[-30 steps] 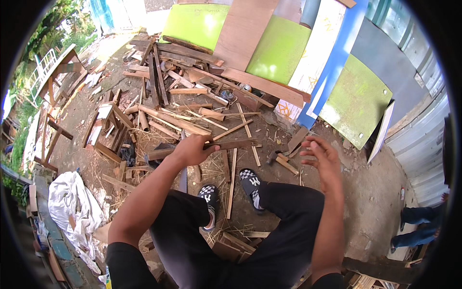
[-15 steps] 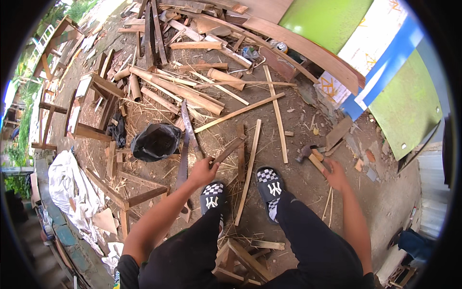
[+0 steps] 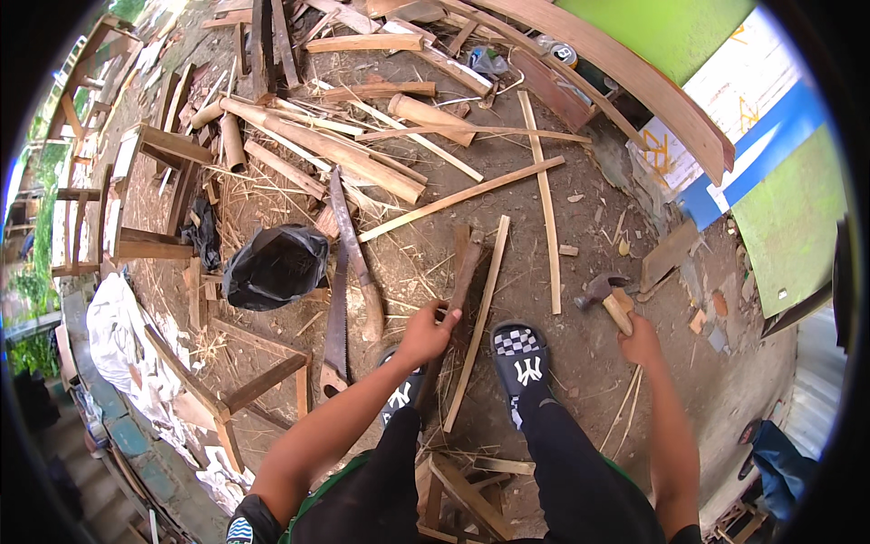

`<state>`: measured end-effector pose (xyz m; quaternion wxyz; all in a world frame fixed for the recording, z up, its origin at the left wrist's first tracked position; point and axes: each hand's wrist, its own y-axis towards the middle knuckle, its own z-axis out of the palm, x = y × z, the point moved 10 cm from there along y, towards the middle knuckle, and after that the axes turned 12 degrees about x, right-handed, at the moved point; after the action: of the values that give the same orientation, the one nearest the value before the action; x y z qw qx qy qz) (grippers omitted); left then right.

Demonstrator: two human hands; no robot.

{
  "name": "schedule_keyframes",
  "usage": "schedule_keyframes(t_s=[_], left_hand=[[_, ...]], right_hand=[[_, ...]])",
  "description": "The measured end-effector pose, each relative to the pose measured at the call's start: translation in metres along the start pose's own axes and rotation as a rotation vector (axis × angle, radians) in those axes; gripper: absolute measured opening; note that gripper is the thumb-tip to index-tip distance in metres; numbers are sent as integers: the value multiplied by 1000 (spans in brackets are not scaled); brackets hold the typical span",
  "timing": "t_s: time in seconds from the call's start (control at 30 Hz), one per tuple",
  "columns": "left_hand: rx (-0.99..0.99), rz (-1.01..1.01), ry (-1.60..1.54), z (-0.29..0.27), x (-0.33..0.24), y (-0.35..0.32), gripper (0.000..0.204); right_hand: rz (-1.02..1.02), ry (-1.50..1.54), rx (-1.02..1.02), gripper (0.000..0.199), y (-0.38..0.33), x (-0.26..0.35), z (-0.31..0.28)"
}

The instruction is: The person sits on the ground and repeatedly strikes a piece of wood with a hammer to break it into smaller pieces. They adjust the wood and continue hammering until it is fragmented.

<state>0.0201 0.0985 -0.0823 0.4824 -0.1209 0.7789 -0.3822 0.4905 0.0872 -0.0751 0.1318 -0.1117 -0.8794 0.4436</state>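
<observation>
My left hand (image 3: 428, 333) is closed around a dark wooden stick (image 3: 466, 276), which slants away from me between my feet. It overlaps another dark piece of wood on the dirt, mostly hidden under it. My right hand (image 3: 640, 343) grips a claw hammer (image 3: 620, 312) by its wooden handle, off to the right of my right foot, its metal head pointing up and left. A long pale wooden strip (image 3: 480, 317) lies just right of the stick. Left of my left hand rest a handsaw (image 3: 336, 317) and a long-bladed knife (image 3: 355, 245) with a wooden handle.
A black plastic bag (image 3: 276, 267) stands open at the left, near wooden frames (image 3: 267, 385). Bamboo and scrap timber (image 3: 326, 154) are piled ahead, with thin strips (image 3: 541, 199) crossing the ground. Painted boards (image 3: 779, 218) lean at the right. My feet wear black slides (image 3: 520, 358).
My left hand has moved right and slightly down, swinging the dark stick more lengthwise over the other piece. My right hand still holds the hammer, shifted slightly. The whole view has tilted a little.
</observation>
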Motion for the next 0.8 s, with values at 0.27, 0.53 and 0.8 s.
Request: schedule_keyframes(t_s=[0.27,0.53,0.8], left_hand=[[-29,9,-46,40,11,-12,42],[-60,45,-67,39,18,-40,48],[-31,125,-71,48,31,-42,63]], right_hand=[[-86,368,422,51,-83,109,-30],[-490,91,524,58,-96,241,-58],[-177,126,1012,48,-97,294,-8]])
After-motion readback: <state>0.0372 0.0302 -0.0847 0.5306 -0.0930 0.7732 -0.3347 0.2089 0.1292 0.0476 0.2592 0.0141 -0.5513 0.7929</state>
